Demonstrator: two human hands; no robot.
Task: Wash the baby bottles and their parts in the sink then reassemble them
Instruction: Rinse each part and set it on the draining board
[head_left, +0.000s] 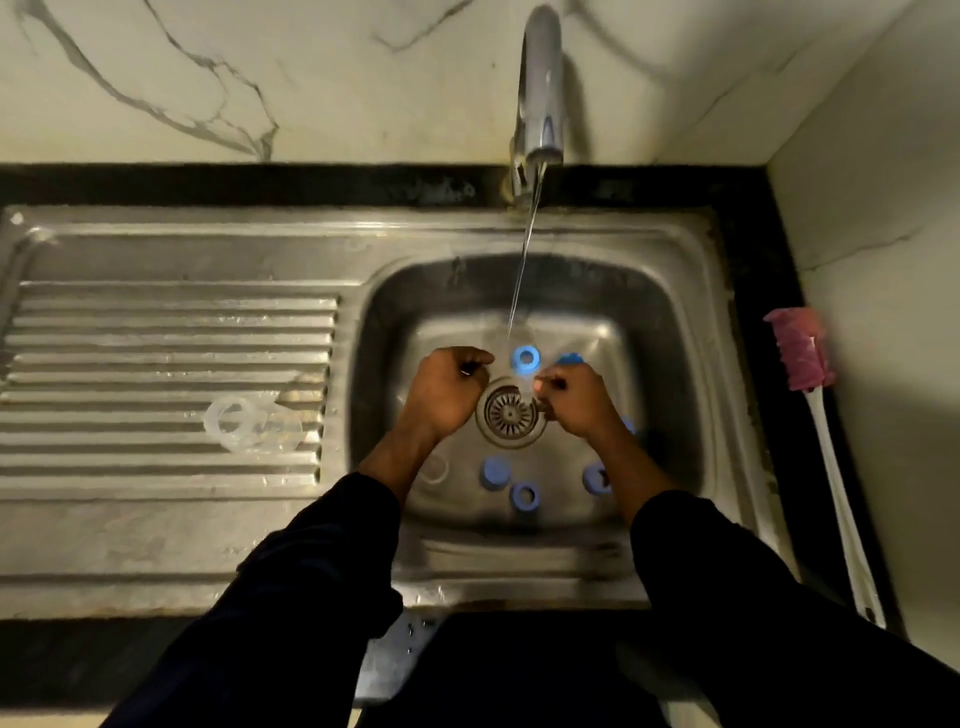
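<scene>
Dark sleeves (322, 561) reach into the sink (395, 322). Well out from the left hand (452, 389), a clear bottle (249, 423) lies on its side on the drainboard (156, 364), its long axis pointing toward that hand. Both it and the right hand (576, 402) curl their fingers over the drain (511, 413); what they hold cannot be told. A blue ring (525, 359) lies just beyond, between them, seemingly nearer the right. More blue pieces (494, 473) lie by the wrists.

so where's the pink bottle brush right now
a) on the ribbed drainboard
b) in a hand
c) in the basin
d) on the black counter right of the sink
d: the pink-headed brush lies on the black counter right of the sink, outside the basin.
</scene>
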